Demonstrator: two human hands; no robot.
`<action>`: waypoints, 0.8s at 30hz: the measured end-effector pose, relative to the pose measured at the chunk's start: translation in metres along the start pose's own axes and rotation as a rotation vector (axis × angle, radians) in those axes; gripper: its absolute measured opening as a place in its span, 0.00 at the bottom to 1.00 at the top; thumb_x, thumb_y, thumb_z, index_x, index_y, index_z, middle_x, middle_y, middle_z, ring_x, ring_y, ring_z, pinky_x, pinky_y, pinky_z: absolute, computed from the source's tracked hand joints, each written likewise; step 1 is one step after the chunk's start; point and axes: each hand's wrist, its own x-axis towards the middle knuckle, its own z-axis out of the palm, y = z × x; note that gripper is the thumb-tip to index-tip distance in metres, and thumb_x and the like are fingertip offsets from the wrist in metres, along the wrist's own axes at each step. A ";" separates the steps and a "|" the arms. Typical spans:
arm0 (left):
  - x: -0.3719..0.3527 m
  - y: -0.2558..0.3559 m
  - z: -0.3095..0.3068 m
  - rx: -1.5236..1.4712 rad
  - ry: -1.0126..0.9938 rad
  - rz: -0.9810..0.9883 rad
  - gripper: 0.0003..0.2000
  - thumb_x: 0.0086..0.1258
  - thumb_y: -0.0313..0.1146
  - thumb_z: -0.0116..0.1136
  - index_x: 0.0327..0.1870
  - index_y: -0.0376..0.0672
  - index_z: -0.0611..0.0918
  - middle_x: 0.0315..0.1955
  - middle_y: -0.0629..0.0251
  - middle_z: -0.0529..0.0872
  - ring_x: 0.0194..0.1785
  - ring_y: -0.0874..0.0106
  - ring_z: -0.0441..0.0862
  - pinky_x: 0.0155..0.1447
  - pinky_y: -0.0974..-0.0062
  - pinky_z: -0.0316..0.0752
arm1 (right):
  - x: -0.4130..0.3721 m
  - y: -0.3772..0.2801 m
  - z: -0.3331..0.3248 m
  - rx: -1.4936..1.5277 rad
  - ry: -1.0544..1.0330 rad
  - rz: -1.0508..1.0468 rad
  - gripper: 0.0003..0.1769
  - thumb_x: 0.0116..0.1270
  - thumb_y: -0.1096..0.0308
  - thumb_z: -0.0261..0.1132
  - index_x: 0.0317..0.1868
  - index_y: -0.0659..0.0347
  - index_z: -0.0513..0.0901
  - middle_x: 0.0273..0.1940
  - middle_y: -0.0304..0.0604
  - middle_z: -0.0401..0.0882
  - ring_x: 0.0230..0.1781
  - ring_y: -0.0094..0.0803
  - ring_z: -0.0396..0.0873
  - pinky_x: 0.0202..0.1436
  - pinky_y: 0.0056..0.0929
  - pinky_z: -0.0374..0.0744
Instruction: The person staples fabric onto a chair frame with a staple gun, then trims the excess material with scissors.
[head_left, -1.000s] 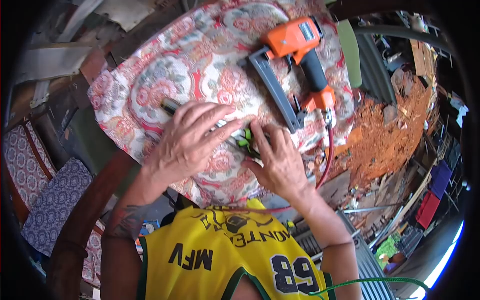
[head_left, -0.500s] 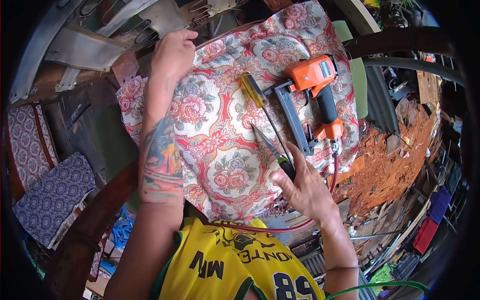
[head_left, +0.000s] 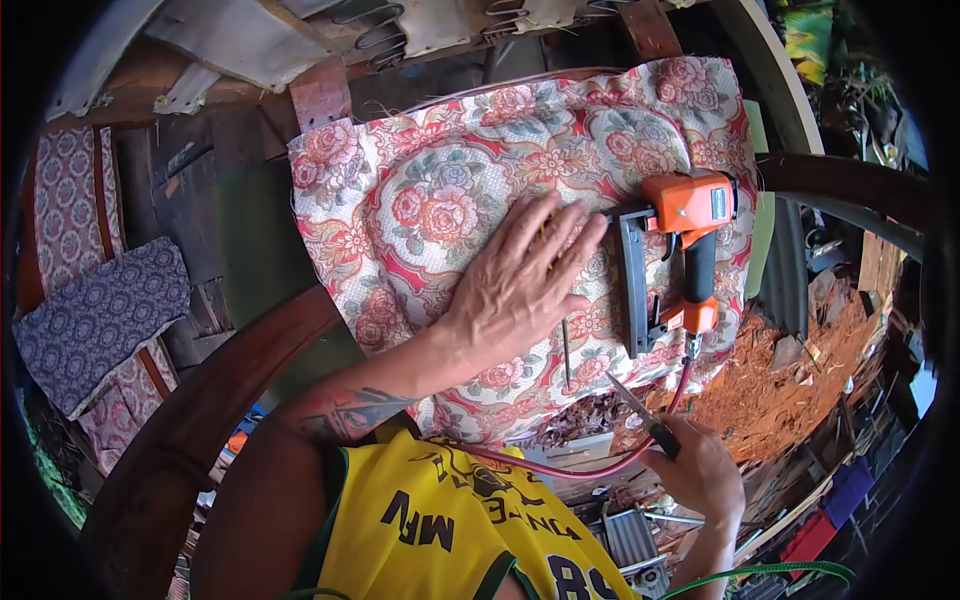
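Note:
My left hand (head_left: 515,275) lies palm down over a screwdriver on the flowered fabric, its fingers closed around the handle. Bits of yellow handle show between the fingers, and the thin metal shaft (head_left: 566,350) sticks out toward me. Low on the right, my right hand (head_left: 700,465) grips pointed pliers (head_left: 640,410) by the dark handle, jaws angled up and left. To the right of my left hand, an orange and black pneumatic staple gun (head_left: 690,240) rests on the flowered fabric (head_left: 430,205), a red hose (head_left: 600,470) joined to its base.
Curved wooden arms (head_left: 220,400) flank the padded piece. At the top are pale straps (head_left: 240,35) and metal springs (head_left: 375,35) on a wooden frame. Blue patterned cloth (head_left: 100,310) lies at the left. Reddish soil and wood scraps (head_left: 800,385) cover the ground at the right.
My left hand has come from the fabric's top edge down onto the screwdriver, whose shaft now points straighter toward me. My right hand has drawn back right and down with the pliers. The view has shifted.

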 end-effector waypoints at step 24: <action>0.135 -0.150 -0.006 -0.158 -0.086 -0.658 0.20 0.70 0.45 0.70 0.62 0.52 0.89 0.52 0.55 0.93 0.59 0.57 0.89 0.67 0.61 0.78 | 0.193 -0.169 -0.106 -1.096 0.517 -0.099 0.18 0.65 0.68 0.72 0.53 0.71 0.86 0.47 0.54 0.87 0.50 0.44 0.87 0.47 0.44 0.87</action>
